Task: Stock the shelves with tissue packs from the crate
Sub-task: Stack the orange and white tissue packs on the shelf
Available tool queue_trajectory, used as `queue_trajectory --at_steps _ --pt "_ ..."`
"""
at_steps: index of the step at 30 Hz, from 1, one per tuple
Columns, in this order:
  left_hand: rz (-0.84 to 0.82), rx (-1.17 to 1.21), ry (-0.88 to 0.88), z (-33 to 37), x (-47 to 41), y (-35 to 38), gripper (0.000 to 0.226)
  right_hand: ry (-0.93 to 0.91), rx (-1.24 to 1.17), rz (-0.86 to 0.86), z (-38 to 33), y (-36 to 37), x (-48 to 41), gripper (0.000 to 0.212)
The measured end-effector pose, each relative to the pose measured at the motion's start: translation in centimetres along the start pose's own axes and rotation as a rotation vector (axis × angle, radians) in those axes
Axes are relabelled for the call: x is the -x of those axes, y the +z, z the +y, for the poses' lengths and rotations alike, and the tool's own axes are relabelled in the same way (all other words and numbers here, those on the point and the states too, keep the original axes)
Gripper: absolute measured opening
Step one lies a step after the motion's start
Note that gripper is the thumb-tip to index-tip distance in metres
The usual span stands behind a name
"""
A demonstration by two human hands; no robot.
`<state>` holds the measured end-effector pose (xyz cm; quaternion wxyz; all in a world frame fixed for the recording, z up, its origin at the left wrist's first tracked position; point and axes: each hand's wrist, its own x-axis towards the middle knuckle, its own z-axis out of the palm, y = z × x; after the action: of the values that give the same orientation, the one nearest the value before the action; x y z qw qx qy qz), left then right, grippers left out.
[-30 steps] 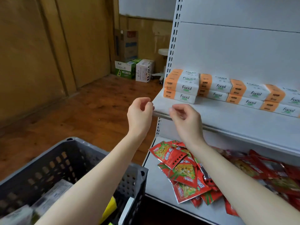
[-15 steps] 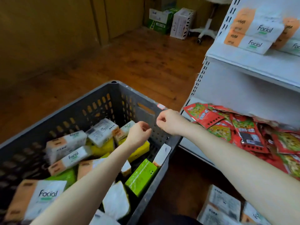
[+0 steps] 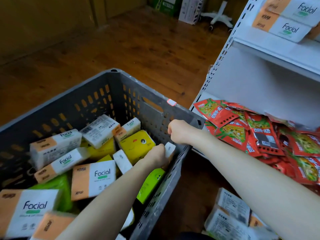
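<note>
Left hand (image 3: pixel 156 155) reaches down inside the grey crate (image 3: pixel 110 87), fingers curled near a small white pack (image 3: pixel 169 148); whether it grips cannot be told. Right hand (image 3: pixel 179 131), a closed fist holding nothing visible, hovers at the crate's right rim. Facial tissue packs (image 3: pixel 94 179) lie left of both hands.

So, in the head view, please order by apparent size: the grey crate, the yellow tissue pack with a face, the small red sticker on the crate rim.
1. Grey crate
2. Yellow tissue pack
3. Red sticker

Left hand (image 3: pixel 156 155) fingers hidden (curled under)
</note>
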<state>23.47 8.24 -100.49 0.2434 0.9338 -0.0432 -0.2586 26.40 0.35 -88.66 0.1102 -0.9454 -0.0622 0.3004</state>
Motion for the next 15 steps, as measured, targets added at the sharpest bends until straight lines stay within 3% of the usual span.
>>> queue_trajectory --at_steps 1,4,8,15 --pt "0.008 0.01 -0.015 -0.2 0.1 -0.4 0.014 0.001 -0.003 0.006 0.0 0.1 -0.1 0.039" --pt "0.084 0.192 -0.118 -1.5 1.0 -2.6 0.026 -0.018 -0.038 0.054 0.1 0.1 -0.3 0.036" --pt "0.12 0.942 -0.206 -4.2 3.3 -6.2 0.006 -0.102 -0.155 0.122 0.1 0.0 0.1 0.033" --pt "0.231 1.402 -0.01 -4.1 7.9 -11.5 0.022 -0.224 -0.376 0.457 -1.3 -0.9 2.0 0.047"
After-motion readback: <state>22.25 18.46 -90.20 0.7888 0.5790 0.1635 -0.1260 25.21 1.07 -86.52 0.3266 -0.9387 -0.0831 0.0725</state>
